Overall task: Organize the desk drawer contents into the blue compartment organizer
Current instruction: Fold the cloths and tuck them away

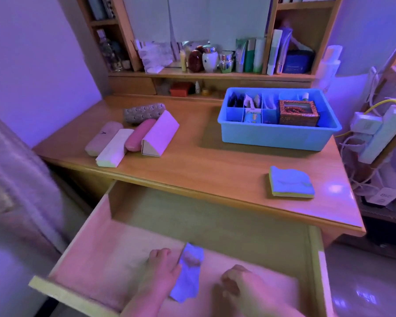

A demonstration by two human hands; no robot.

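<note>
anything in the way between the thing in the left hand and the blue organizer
Nothing visible blocks it. The left hand holds a small pale packet over the open drawer; the desktop stretch toward the blue organizer is bare.

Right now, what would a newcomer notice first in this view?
The bright blue organizer, already partly filled, at the desk's far right. Next, the open drawer, where the left hand holds a pale cloth beside the right hand. A row of cases lies at the desk's left.
</note>
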